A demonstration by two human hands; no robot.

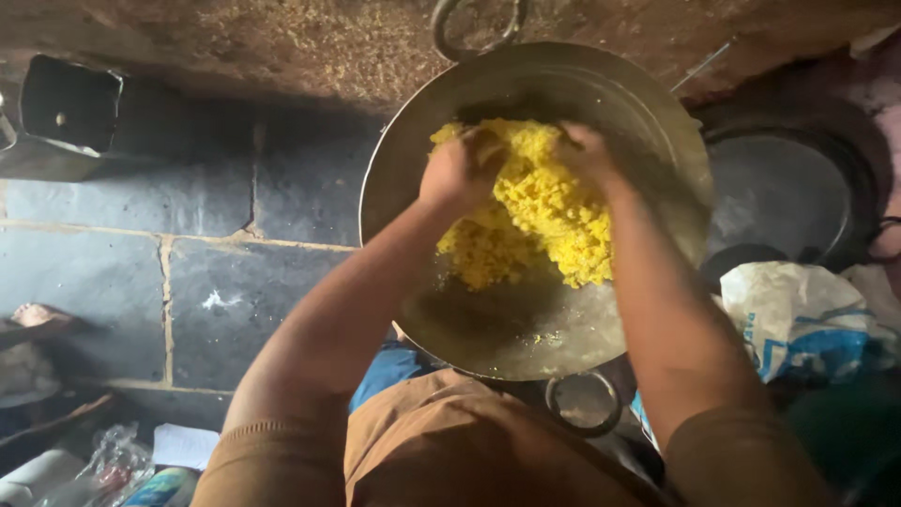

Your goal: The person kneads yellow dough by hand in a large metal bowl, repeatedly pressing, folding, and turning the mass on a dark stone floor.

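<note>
In the pan [526, 338], my left hand [455, 169] and right hand [587, 150] dig curled fingers into the yellow heap [544, 216], which lies between and below them.

A crumpled white plastic sack [798, 314] with blue printed markings lies at the right edge of the view, just beside the big metal pan [413, 160] and below a dark round lid. At the bottom left corner, on the floor, lies a clear crinkled plastic wrapper [117, 455] with something reddish inside it. Just right of that wrapper is a small packet [161, 488] in blue, green and white, partly cut off by the frame. A pale flat sheet, perhaps paper [185, 444], lies just above the packet.
</note>
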